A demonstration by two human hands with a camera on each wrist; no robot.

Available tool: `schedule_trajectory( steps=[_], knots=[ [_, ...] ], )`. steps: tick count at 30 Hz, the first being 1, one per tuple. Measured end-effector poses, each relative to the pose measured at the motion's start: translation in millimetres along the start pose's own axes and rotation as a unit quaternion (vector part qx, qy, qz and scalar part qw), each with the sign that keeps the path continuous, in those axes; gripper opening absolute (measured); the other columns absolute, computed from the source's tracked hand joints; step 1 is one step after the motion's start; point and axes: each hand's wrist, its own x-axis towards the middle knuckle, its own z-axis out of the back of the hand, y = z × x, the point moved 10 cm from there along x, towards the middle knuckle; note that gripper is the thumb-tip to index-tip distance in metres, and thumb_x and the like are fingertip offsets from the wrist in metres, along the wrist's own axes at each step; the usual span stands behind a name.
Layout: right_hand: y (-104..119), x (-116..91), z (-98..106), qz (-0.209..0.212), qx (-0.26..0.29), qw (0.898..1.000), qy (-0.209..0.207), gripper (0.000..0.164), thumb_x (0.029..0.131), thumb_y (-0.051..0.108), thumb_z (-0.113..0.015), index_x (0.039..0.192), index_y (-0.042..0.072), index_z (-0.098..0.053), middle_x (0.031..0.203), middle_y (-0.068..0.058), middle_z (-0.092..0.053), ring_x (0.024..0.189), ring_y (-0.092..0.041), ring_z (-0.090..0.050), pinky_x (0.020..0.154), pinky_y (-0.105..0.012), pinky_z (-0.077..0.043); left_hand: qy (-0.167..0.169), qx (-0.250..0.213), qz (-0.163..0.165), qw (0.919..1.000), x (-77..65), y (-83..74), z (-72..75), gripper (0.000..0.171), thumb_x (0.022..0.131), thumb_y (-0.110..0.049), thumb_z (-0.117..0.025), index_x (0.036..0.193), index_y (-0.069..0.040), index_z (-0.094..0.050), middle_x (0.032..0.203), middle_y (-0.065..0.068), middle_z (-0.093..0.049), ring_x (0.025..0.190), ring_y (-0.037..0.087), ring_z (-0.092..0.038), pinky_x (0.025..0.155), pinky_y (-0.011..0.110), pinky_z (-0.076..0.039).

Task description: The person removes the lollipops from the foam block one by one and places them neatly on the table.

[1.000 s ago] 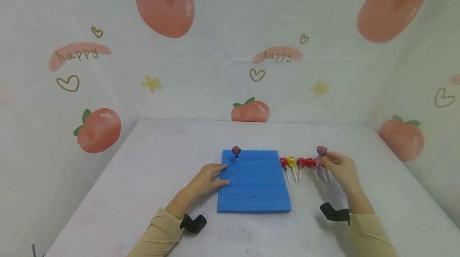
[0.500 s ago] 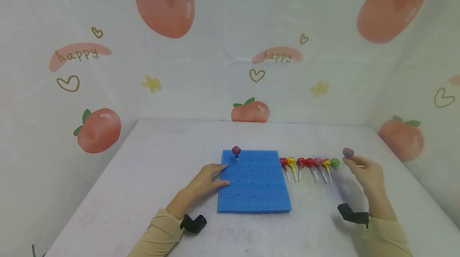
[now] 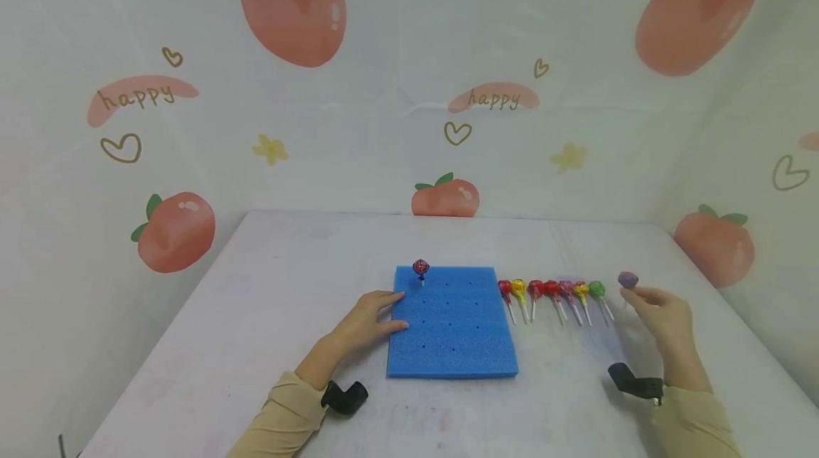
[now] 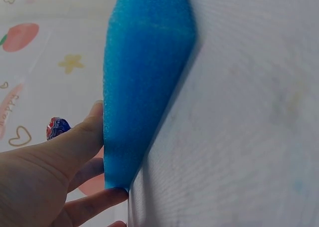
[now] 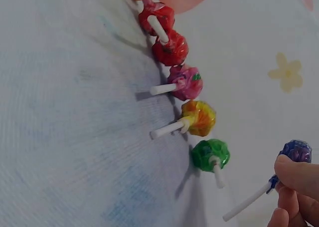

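Note:
My left hand (image 3: 366,321) rests on the left edge of a blue foam board (image 3: 441,365) with small holes. In the left wrist view its fingers (image 4: 92,204) touch the foam's side. One dark red and blue wrapped lollipop (image 3: 420,267) stands upright in the board's far left hole. My right hand (image 3: 665,316) pinches a blue-purple lollipop (image 5: 297,151) just below its head, with the white stick (image 5: 246,202) free below. That hand is above the table, right of a green lollipop (image 5: 211,155) at the end of the row.
Between the board and my right hand lies a row of several lollipops, among them a yellow one (image 3: 518,290), a red one (image 3: 552,290) and a pink one (image 5: 185,82). A patterned cloth wall (image 3: 358,124) rises behind the white table (image 3: 307,252).
My right hand has carried the blue-purple lollipop to the right, past the row's green end, then slightly lower. The left hand and the board have stayed where they were.

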Motion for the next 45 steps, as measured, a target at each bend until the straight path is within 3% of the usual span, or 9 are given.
schedule_trajectory(
  steps=[1, 5, 10, 15, 22, 25, 32, 36, 45],
  knots=[
    [1.6, -1.6, -0.3, 0.000, -0.002, 1.000, 0.003, 0.063, 0.087, 0.045, -0.052, 0.124, -0.006, -0.049, 0.122, -0.027, -0.050, 0.102, -0.033, -0.048, 0.075, -0.042, -0.046, 0.000, 0.000, 0.000, 1.0000, 0.1, 0.0, 0.1, 0.060, 0.084, -0.034, -0.063, 0.133, -0.005, -0.045, 0.134, 0.019, -0.046, 0.128, 0.037, -0.038, 0.106, 0.051, -0.032],
    [3.0, -0.6, -0.3, -0.001, -0.022, 1.000, 0.004, 0.058, 0.086, 0.041, -0.056, 0.118, -0.007, -0.054, 0.105, -0.021, -0.061, 0.084, -0.017, -0.052, 0.063, -0.025, -0.043, 0.001, -0.001, 0.003, 1.0000, -0.1, -0.1, 0.8, 0.060, 0.084, -0.035, -0.063, 0.134, -0.007, -0.045, 0.135, 0.018, -0.046, 0.129, 0.036, -0.037, 0.107, 0.051, -0.031],
    [-1.0, 5.8, -4.1, 0.000, -0.023, 1.000, 0.018, 0.057, 0.085, 0.039, -0.058, 0.115, -0.009, -0.056, 0.082, -0.006, -0.065, 0.068, -0.006, -0.050, 0.056, -0.021, -0.044, 0.002, -0.001, 0.007, 1.0000, -0.1, -0.7, 1.8, 0.060, 0.084, -0.034, -0.063, 0.134, -0.008, -0.045, 0.136, 0.018, -0.045, 0.129, 0.036, -0.037, 0.107, 0.051, -0.031],
    [-7.6, 11.7, -9.5, 0.000, -0.014, 0.999, 0.029, 0.056, 0.085, 0.036, -0.058, 0.115, -0.010, -0.055, 0.072, 0.004, -0.061, 0.059, -0.004, -0.051, 0.051, -0.022, -0.047, 0.000, -0.005, 0.004, 1.0000, 0.1, -1.5, 2.4, 0.059, 0.084, -0.034, -0.063, 0.134, -0.007, -0.045, 0.135, 0.018, -0.046, 0.129, 0.036, -0.037, 0.107, 0.051, -0.031],
    [-11.5, 18.0, -14.1, -0.009, -0.022, 0.999, 0.034, 0.054, 0.084, 0.038, -0.059, 0.111, -0.009, -0.059, 0.061, 0.007, -0.058, 0.057, -0.009, -0.052, 0.050, -0.025, -0.046, -0.001, -0.009, 0.006, 0.9999, -1.1, -2.5, 3.2, 0.060, 0.084, -0.034, -0.063, 0.134, -0.008, -0.045, 0.135, 0.018, -0.045, 0.129, 0.036, -0.037, 0.107, 0.051, -0.031],
    [-10.6, 17.9, -15.1, -0.014, -0.030, 0.999, 0.034, 0.053, 0.084, 0.038, -0.060, 0.111, -0.007, -0.059, 0.064, 0.004, -0.058, 0.059, -0.010, -0.051, 0.050, -0.025, -0.045, 0.000, -0.006, 0.007, 1.0000, -1.0, -2.4, 2.8, 0.060, 0.084, -0.034, -0.063, 0.134, -0.007, -0.045, 0.135, 0.018, -0.046, 0.129, 0.036, -0.037, 0.107, 0.051, -0.031],
    [-2.8, 14.1, -14.0, -0.006, -0.055, 0.998, 0.030, 0.050, 0.085, 0.033, -0.059, 0.111, -0.009, -0.058, 0.081, -0.016, -0.061, 0.060, -0.014, -0.051, 0.049, -0.024, -0.044, 0.003, -0.002, 0.001, 1.0000, -0.8, -3.5, 2.1, 0.060, 0.085, -0.035, -0.062, 0.134, -0.005, -0.045, 0.134, 0.019, -0.046, 0.128, 0.037, -0.038, 0.106, 0.051, -0.032],
    [-3.3, 13.0, -14.4, -0.016, -0.058, 0.998, 0.035, 0.050, 0.085, 0.032, -0.058, 0.112, -0.010, -0.057, 0.084, -0.018, -0.060, 0.064, -0.016, -0.052, 0.049, -0.023, -0.043, -0.010, 0.005, -0.018, 0.9998, -2.2, -7.1, 4.2, 0.060, 0.085, -0.040, -0.060, 0.133, -0.006, -0.046, 0.131, 0.020, -0.049, 0.125, 0.038, -0.041, 0.104, 0.052, -0.034],
    [0.1, 12.3, -14.0, -0.010, -0.074, 0.997, 0.037, 0.047, 0.085, 0.030, -0.057, 0.110, -0.009, -0.059, 0.085, -0.021, -0.061, 0.065, -0.016, -0.052, 0.050, -0.023, -0.042, 0.003, -0.003, 0.007, 1.0000, -1.8, -3.5, 2.3, 0.059, 0.084, -0.033, -0.063, 0.134, -0.007, -0.045, 0.135, 0.018, -0.046, 0.129, 0.036, -0.037, 0.107, 0.051, -0.031]
  ],
)
